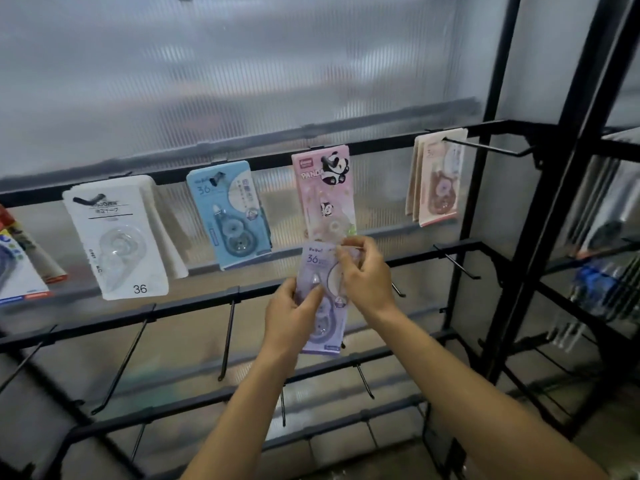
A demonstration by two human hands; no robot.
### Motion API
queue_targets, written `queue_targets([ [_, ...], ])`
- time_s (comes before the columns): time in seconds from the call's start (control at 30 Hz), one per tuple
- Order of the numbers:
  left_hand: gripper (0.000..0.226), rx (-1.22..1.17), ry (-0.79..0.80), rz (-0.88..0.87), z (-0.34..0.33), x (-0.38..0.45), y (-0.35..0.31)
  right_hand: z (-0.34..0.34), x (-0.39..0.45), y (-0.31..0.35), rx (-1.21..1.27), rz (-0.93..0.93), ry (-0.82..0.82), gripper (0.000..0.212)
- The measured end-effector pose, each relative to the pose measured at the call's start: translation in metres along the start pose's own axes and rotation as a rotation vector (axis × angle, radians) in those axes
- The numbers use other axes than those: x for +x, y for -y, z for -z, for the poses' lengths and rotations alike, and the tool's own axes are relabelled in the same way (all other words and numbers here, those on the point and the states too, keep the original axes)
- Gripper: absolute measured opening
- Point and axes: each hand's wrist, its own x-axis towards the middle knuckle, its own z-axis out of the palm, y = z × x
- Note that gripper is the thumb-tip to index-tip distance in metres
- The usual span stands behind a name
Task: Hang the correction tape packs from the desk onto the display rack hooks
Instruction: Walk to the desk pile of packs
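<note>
A purple correction tape pack (318, 263) is held upright in front of the black display rack (194, 303), just under the pink panda pack (323, 195). My left hand (292, 317) grips its lower left side. My right hand (363, 271) pinches its upper right edge near the top. On the top bar hang a white pack (119, 237), a blue pack (230, 213), the pink panda pack and a few beige packs (436, 178). The desk is out of view.
Bare black hooks (227, 337) stick out from the second and lower bars, one at the right (457, 266). A long hook (485, 147) carries the beige packs. More goods hang at the far left (17, 265) and on a side rack at the right (602, 282).
</note>
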Motion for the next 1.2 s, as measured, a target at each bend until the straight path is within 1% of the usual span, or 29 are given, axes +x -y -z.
queue_targets([
  [0.07,0.009,0.052,0.025,-0.061,-0.011,0.005,-0.009,0.018,0.009,-0.001,0.039,-0.030,-0.030,0.012],
  [0.17,0.009,0.095,0.057,-0.157,-0.029,0.009,-0.027,0.037,0.020,0.001,0.148,-0.066,-0.036,0.005],
  [0.23,0.009,0.123,0.064,-0.201,-0.047,0.010,-0.033,0.050,0.024,0.001,0.194,-0.068,-0.048,0.008],
  [0.3,0.009,0.137,0.089,-0.219,-0.066,0.009,-0.032,0.066,0.026,-0.001,0.225,-0.081,-0.051,0.010],
  [0.37,0.009,0.130,0.130,-0.194,-0.085,0.008,-0.027,0.083,0.029,-0.007,0.248,-0.089,-0.059,0.009],
  [0.47,0.010,0.192,0.195,-0.195,-0.113,0.007,-0.014,0.111,0.031,-0.021,0.198,-0.078,-0.099,0.008],
  [0.6,0.007,0.323,0.256,-0.177,-0.151,0.009,0.003,0.146,0.032,-0.045,0.141,-0.113,-0.160,0.004],
  [0.8,0.005,0.416,0.390,-0.089,-0.194,0.009,0.020,0.192,0.038,-0.082,-0.026,-0.141,-0.265,0.005],
  [0.93,0.011,0.401,0.454,-0.004,-0.208,0.011,0.033,0.215,0.046,-0.103,-0.123,-0.196,-0.316,0.007],
  [0.97,0.015,0.391,0.461,0.012,-0.211,0.013,0.037,0.219,0.049,-0.108,-0.151,-0.211,-0.319,0.006],
  [1.0,0.018,0.388,0.471,0.020,-0.214,0.013,0.038,0.221,0.051,-0.112,-0.180,-0.222,-0.318,0.005],
  [1.07,0.013,0.388,0.496,0.013,-0.217,0.015,0.042,0.224,0.054,-0.120,-0.223,-0.235,-0.317,0.003],
  [1.2,0.027,0.384,0.518,0.023,-0.220,0.018,0.045,0.229,0.058,-0.131,-0.250,-0.230,-0.287,0.004],
])
